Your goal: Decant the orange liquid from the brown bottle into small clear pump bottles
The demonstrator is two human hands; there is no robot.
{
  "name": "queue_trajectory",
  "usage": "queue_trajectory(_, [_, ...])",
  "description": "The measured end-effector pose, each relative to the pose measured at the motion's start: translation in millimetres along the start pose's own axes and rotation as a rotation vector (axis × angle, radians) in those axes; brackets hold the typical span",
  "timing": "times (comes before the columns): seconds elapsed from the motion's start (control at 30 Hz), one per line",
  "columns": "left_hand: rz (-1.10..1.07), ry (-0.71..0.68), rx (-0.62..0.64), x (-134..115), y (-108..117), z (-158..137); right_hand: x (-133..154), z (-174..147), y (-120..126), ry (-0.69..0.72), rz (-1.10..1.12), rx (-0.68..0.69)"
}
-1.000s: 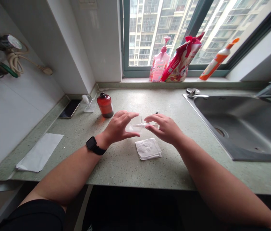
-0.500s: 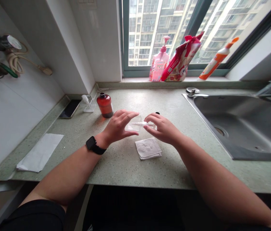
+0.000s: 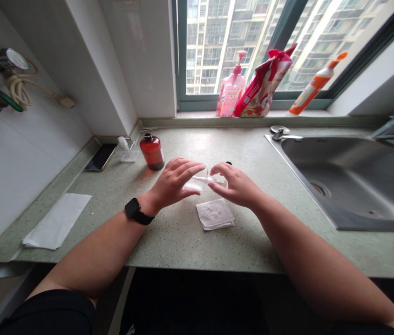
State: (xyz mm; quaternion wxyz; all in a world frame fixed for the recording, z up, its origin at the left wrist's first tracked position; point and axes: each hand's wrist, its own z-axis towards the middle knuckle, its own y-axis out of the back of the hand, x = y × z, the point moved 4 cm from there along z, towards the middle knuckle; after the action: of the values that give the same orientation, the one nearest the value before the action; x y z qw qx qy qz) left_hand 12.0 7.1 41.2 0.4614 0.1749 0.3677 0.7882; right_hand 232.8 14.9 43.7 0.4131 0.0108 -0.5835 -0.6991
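With noon toward the window (image 3: 214, 56), the person's left hand (image 3: 172, 184) curves over the counter (image 3: 179, 246), thumb and fingers apart around a clear container (image 3: 194, 185), while the right hand (image 3: 241, 185) faces it from three o'clock, thumb and forefinger parted at a slender see-through piece (image 3: 204, 178); whether that hand pinches it, one cannot tell. From the container, a folded tissue (image 3: 215, 215) lies near at five o'clock, a red bottle (image 3: 152, 153) stands upright at ten, and the sink (image 3: 361, 181) is well apart at three.
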Motion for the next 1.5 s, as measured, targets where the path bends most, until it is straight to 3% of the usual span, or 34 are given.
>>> queue_trajectory(0.17, [-0.007,-0.028,-0.013,-1,0,0,0,0,-2,-0.001,0.008,0.058])
queue_trajectory(0.57, [0.000,-0.005,0.030,0,-3,-1,2,0,1,-0.015,-0.009,0.032])
queue_trajectory(0.77, [0.003,0.013,0.056,2,-4,-2,2,-2,-5,-0.117,-0.041,0.120])
queue_trajectory(0.97, [0.020,-0.047,0.041,-4,-1,-1,2,-1,-7,-0.188,0.071,0.138])
queue_trajectory(1.07, [0.049,-0.035,0.045,-5,2,0,0,0,1,-0.200,0.176,0.065])
queue_trajectory(1.13, [0.073,-0.006,-0.010,-3,10,1,-5,0,9,-0.219,0.310,-0.032])
queue_trajectory(1.27, [0.125,0.129,-0.259,13,37,1,-23,-1,16,-0.304,0.531,-0.171])
queue_trajectory(1.43, [0.198,0.379,-0.572,54,87,-11,-30,2,4,-0.313,0.377,-0.150])
queue_trajectory(1.5, [0.229,0.505,-0.628,77,108,-21,-29,3,-1,-0.302,0.324,-0.148])
